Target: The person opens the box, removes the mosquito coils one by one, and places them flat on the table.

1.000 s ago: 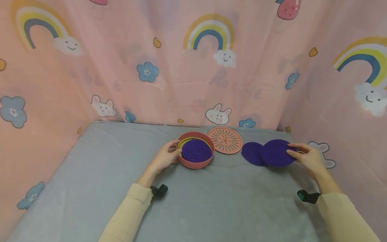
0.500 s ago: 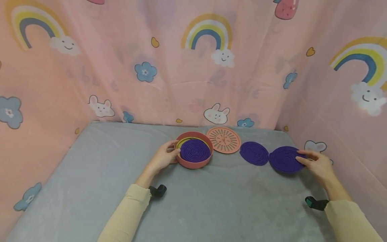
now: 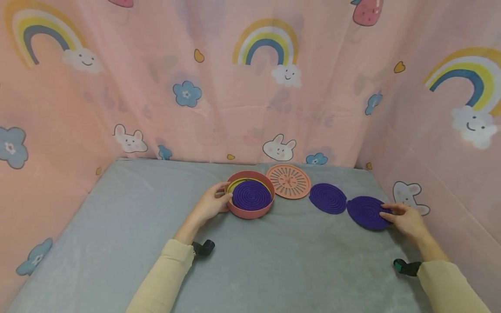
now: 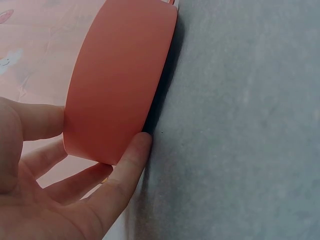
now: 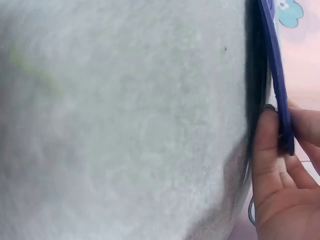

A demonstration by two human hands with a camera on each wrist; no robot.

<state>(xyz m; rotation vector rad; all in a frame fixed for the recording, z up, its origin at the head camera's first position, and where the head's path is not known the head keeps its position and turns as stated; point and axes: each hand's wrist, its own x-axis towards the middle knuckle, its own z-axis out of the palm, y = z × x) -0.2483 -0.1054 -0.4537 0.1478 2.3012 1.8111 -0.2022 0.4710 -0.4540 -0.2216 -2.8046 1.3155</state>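
In the head view, my left hand [image 3: 211,202] grips the left wall of a round coral-red box [image 3: 250,214], thumb at the rim and fingers along the outside. Its side wall [image 4: 120,80] fills much of the left wrist view. Inside the box lie a yellow piece [image 3: 233,186] and a purple mosquito coil [image 3: 252,195]. At the right, my right hand [image 3: 409,221] pinches the edge of another purple mosquito coil [image 3: 365,212]. The right wrist view has this held coil [image 5: 276,65] edge-on, its near edge off the cloth.
A slotted peach lid [image 3: 289,181] lies against the box's right side. Between the lid and the held coil, a further purple coil [image 3: 328,198] lies flat on the grey cloth [image 3: 274,261]. Pink patterned curtains [image 3: 219,117] stand behind and at both sides.
My right hand has moved right and toward me with its coil, which overlapped the flat coil before and now sits beside it, lower. The left hand keeps its grip on the box.
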